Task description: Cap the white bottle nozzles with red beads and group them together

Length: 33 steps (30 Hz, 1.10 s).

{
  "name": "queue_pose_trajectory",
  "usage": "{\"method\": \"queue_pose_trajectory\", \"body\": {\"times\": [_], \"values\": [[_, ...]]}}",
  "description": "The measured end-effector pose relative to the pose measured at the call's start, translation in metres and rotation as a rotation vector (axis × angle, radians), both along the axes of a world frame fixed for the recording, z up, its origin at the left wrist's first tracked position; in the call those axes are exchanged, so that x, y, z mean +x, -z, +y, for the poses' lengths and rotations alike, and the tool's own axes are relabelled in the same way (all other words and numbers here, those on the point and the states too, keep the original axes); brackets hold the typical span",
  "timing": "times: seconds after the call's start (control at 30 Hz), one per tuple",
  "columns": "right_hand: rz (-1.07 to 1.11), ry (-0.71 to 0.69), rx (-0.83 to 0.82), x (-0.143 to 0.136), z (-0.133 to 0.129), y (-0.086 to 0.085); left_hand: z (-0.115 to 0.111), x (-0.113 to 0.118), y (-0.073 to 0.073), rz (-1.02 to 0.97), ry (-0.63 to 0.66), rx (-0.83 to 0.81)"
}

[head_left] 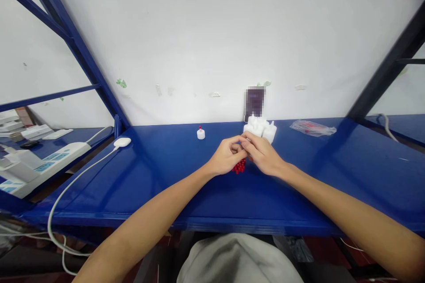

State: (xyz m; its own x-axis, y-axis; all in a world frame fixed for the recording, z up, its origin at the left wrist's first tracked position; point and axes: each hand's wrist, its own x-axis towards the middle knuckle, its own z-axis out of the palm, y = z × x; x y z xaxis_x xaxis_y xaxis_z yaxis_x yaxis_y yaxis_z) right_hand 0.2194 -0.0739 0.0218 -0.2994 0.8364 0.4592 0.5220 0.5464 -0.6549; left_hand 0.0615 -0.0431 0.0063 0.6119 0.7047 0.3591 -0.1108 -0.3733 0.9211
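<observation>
My left hand (pixel 226 155) and my right hand (pixel 264 154) meet above the blue table, fingertips touching. The fingers of both are curled in a pinch, and whatever lies between them is hidden. Just below the hands sits a heap of small red caps (pixel 238 166), partly covered by my left hand. Right behind my right hand stands a cluster of several white squeeze bottles (pixel 269 132) with narrow nozzles. Off to the left, one small white bottle (pixel 201 134) with a red cap stands upright by itself.
A crumpled clear plastic bag (pixel 313 128) with something red inside lies at the right. A dark pixelated rectangle (pixel 254 101) leans on the wall. At the left are a white puck with a cable (pixel 122 142) and a power strip (pixel 55 162). Blue posts (pixel 79 51) flank the table.
</observation>
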Motion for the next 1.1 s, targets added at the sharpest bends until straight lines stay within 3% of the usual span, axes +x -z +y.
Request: {"method": "queue_pose_trajectory", "body": {"times": [0.13, 0.33, 0.43, 0.5, 0.67, 0.9, 1.1], "values": [[0.039, 0.061, -0.037, 0.001, 0.005, 0.005, 0.007, -0.003, -0.005, -0.084, -0.08, -0.025], [0.151, 0.139, -0.069, 0.008, 0.012, 0.007, 0.043, -0.028, -0.021, -0.297, -0.64, 0.064], [0.13, 0.139, -0.055, 0.007, 0.012, 0.006, 0.068, -0.054, -0.017, -0.214, -0.876, 0.124], [0.113, 0.142, -0.05, 0.004, 0.011, 0.005, 0.082, -0.07, -0.01, -0.095, -0.957, 0.185], [0.111, 0.125, -0.049, 0.0, 0.008, 0.002, 0.099, -0.09, 0.006, 0.149, -1.001, 0.265], [0.1, 0.135, -0.04, -0.001, 0.005, -0.001, 0.1, -0.09, 0.009, 0.424, -0.932, 0.296], [0.181, 0.124, -0.005, 0.0, 0.005, -0.001, 0.097, -0.086, 0.007, 0.315, -1.027, 0.314]]}}
